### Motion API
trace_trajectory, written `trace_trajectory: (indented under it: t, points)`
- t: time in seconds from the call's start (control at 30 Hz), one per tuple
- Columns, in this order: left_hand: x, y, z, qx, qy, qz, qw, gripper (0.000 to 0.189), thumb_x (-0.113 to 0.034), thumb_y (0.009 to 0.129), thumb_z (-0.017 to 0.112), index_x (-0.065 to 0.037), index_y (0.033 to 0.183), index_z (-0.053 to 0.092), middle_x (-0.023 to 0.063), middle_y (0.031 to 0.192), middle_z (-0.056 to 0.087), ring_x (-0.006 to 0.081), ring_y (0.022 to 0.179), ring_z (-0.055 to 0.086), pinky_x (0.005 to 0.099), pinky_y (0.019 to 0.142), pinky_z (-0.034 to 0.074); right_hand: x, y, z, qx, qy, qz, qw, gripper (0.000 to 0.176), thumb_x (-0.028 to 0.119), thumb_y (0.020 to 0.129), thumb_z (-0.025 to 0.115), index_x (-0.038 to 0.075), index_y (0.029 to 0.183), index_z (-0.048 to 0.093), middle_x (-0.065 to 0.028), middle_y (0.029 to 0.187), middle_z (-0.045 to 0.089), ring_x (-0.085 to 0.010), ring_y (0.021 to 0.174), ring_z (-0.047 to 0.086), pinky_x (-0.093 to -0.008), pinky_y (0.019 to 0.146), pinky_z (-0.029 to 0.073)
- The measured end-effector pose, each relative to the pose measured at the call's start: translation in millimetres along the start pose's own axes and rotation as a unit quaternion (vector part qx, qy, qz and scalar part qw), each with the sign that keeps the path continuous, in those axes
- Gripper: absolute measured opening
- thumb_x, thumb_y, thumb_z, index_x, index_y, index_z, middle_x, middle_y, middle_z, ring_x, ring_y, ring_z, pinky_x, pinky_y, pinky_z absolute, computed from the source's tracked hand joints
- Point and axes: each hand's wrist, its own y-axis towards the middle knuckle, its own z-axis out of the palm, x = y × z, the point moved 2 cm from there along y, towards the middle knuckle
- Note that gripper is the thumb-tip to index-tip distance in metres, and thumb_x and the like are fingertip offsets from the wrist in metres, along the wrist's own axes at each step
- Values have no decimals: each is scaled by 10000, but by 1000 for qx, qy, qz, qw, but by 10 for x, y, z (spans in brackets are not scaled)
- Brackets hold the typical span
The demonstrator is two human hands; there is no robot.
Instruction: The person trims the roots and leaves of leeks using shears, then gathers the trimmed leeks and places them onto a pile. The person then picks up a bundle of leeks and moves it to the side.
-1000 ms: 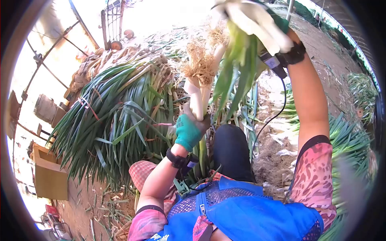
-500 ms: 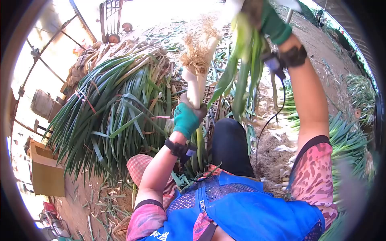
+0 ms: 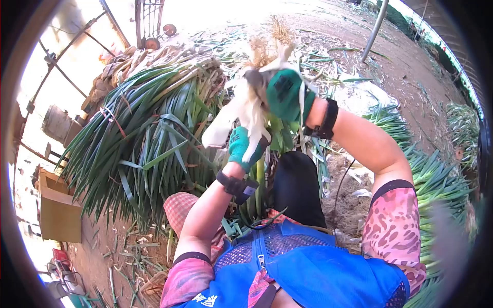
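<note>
right hand [image 3: 284,95] came down onto leek stalks [image 3: 230,117] | left hand [image 3: 245,147] just below it | both clamped tight

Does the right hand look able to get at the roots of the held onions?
Probably yes: the right hand rests on the stalks just below the roots, with nothing between them, while the left hand grips the stalks lower down.

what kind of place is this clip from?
Likely an outdoor farm yard for trimming harvested green onions: a big onion heap, dirt ground strewn with leaves, and the left hand and right hand gripping a rooted onion bunch.
</note>
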Motion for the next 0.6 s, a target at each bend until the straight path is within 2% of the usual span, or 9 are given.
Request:
trace_trajectory:
  t: [0.07,0.13,0.2,0.3,0.4,0.47,0.53,0.57,0.6]
  points:
    - [124,43,76,-31,-24,-21,999,612,-308,733,693,9,1207,473,232,904,662,395,830,657,448,734,527,-467,2,173,-77,286,153,943,267,180,820,622,29,1039,627,-101,729,613,-247,683,633,-363,656,526]
    - [160,-16,76,-43,-53,-32,997,555,-273,725,714,19,1143,496,204,859,661,341,778,662,424,706,531,-830,275,-301,52,-90,324,940,228,125,860,605,50,1074,630,-110,841,676,-224,749,671,-345,662,541]
    - [173,-38,54,-58,-83,-39,994,499,-239,718,736,29,1079,519,177,813,661,287,726,667,400,678,534,-1305,131,-559,-113,-80,495,858,289,152,894,538,15,1138,611,-221,990,679,-286,950,673,-430,792,529]
    - [282,40,-102,-40,-161,-106,980,549,-287,684,745,28,1076,523,181,843,659,273,737,655,394,687,532,-2316,-930,-413,-225,11,347,910,326,72,861,611,47,1183,569,-124,1018,676,-198,795,667,-339,690,569]
    - [583,235,-254,-81,-253,-40,963,501,-244,706,763,27,1060,535,129,821,660,174,706,638,322,619,524,-1617,-1599,-629,-105,-17,588,802,379,236,830,680,82,1156,566,-182,982,694,-346,910,677,-410,776,542]
    - [640,436,-545,-101,-325,12,940,455,-232,715,776,10,1033,559,98,813,655,161,687,624,305,595,516,-1533,-3193,41,-143,139,474,857,382,153,843,666,77,1197,545,-158,1026,680,-293,920,674,-399,789,537]
    - [543,634,-1015,-128,-333,53,933,438,-245,721,778,-1,1036,598,68,820,652,171,683,618,307,599,515,-783,-4908,524,44,77,614,785,398,133,857,614,46,1229,502,-210,1034,659,-320,939,658,-398,827,524]
    - [515,731,-1305,-131,-336,60,931,435,-251,724,777,-3,1043,615,66,828,654,171,685,620,308,609,518,-124,-4634,79,243,110,702,660,449,166,850,607,52,1265,480,-241,1058,650,-382,982,639,-418,853,516]
    - [468,830,-1608,-136,-338,67,929,433,-257,727,775,-6,1050,631,63,836,655,171,688,622,309,619,522,346,-5247,114,274,66,668,688,490,217,837,606,59,1282,474,-263,1064,647,-425,1000,622,-447,869,509]
